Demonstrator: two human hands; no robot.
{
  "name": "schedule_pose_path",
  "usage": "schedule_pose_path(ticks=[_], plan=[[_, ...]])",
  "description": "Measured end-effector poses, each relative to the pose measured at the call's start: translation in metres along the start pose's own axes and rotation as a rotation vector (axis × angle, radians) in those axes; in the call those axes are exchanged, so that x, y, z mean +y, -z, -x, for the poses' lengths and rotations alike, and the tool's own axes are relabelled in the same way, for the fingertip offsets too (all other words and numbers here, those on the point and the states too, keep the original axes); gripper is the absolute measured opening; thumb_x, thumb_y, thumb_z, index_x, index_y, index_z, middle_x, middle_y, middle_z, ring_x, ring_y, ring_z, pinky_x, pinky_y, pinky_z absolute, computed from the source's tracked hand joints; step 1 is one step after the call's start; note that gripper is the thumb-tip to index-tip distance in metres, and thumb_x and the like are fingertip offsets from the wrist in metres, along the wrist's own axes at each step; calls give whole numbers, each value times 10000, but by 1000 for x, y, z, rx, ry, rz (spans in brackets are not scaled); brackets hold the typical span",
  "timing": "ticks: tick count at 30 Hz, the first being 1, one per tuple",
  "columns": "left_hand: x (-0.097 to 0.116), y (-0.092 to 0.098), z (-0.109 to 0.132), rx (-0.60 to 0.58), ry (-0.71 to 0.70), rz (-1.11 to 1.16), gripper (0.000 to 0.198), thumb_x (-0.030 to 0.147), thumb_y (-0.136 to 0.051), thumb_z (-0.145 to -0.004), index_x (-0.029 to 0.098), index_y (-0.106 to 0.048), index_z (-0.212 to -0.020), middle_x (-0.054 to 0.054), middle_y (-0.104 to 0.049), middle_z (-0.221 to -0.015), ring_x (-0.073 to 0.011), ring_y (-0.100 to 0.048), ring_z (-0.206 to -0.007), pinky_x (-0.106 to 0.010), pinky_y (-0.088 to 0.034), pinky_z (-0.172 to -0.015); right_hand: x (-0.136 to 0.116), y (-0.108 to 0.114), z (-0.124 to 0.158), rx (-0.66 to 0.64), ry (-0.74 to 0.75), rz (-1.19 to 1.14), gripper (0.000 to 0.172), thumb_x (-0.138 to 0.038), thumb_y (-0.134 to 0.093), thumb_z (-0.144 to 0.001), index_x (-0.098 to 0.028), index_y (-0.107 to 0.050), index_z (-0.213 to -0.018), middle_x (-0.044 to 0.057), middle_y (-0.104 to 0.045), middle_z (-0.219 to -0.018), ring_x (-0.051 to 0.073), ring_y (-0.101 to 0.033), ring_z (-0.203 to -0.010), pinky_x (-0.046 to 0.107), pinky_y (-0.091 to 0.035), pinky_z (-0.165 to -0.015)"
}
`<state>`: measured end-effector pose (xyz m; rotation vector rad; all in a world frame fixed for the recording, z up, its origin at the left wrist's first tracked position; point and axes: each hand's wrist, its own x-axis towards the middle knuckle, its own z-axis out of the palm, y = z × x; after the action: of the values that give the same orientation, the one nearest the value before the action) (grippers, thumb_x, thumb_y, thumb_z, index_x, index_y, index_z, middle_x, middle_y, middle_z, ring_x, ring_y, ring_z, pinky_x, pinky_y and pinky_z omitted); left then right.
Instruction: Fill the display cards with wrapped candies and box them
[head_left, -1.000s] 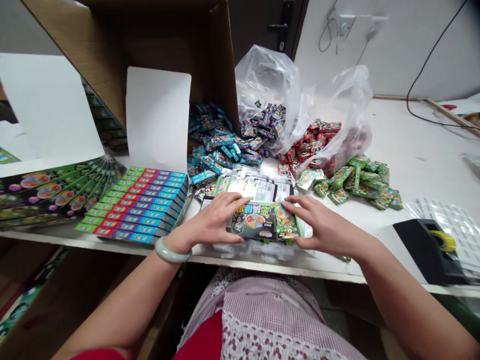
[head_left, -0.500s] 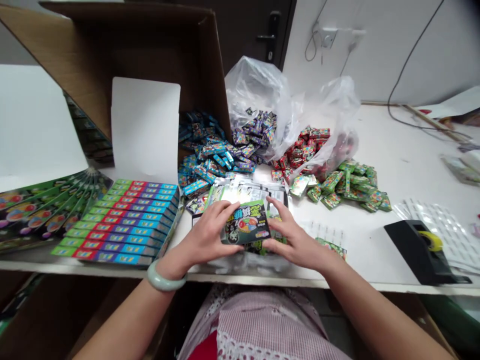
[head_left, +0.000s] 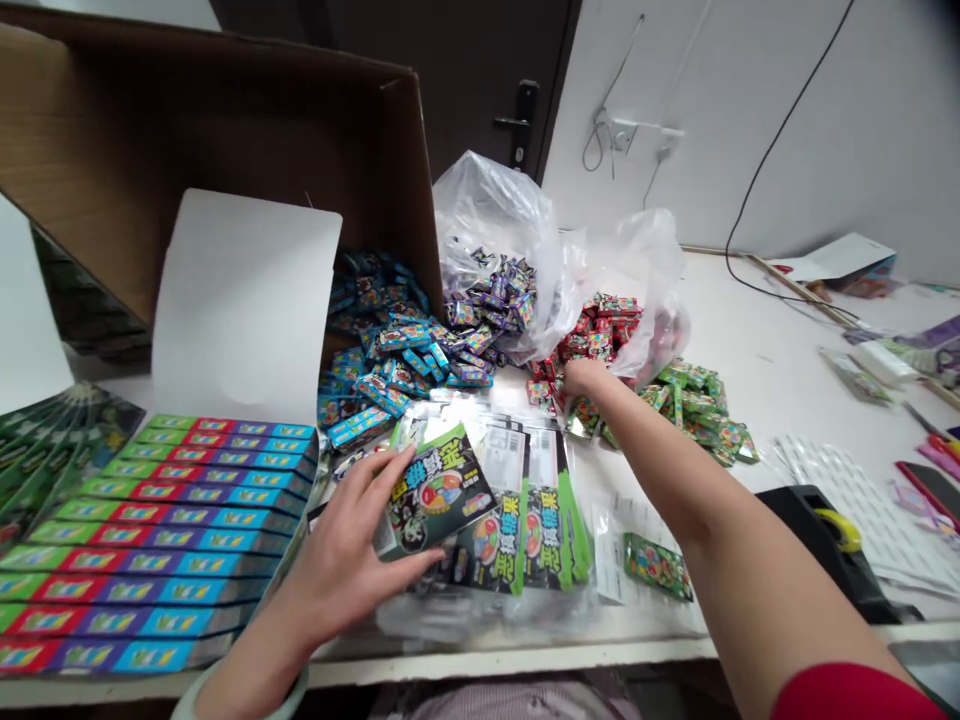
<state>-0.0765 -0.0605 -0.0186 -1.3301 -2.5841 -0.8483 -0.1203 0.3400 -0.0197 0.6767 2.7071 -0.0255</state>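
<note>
Left hand: half open, I see it holding a candy packet.
Packet: long axis tilted up-right, nearer my left hand.
Right hand: curled, grip unclear, touching red sweets up-right of the packet.

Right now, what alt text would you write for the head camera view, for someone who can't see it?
A person's left hand holds a green-and-black printed packet above more packets, while the right hand reaches to a heap of small red wrapped items. Rows of blue-and-red boxes lie at left.

White worktable: wrapped candies, colourful boxes, tape dispenser.
</note>
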Motion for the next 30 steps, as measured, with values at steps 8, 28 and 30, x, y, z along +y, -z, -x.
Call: schedule_pose_path(ticks=[8, 28, 30], plan=[[-6, -7, -5, 2, 4, 14, 849, 524, -677, -773, 285, -273, -1481, -110, -435, -1371, -344, -472, -1262, -494, -456, -1041, 11, -11, -9, -34, -82, -102, 506, -428, -824, -628, -144, -675, -1019, 175, -659, -1187, 372, -567, -1170, 524, -356, -1037], [-3, -4, -6, 13, -29, -30, 787, 579, -596, -805, 322, -284, -1480, -112, -457, -1303, -378, -525, -1178, -591, -456, -1008, 111, -79, 124, 676, 471, -580, 77, -195, -537, -858, -202, -611, -881, 110, -601, -1091, 234, -544, -1129, 439, -431, -1005], [2, -6, -9, -11, -37, -26, 782, 573, -594, -815, 351, -254, -1484, -99, -446, -1302, -370, -513, -1187, -596, -443, -1019, 117, -95, 127, 617, 463, -564, 111, -153, -526, -844, -192, -625, -877, 118, -596, -1106, 226, -560, -1106, 417, -448, -988]])
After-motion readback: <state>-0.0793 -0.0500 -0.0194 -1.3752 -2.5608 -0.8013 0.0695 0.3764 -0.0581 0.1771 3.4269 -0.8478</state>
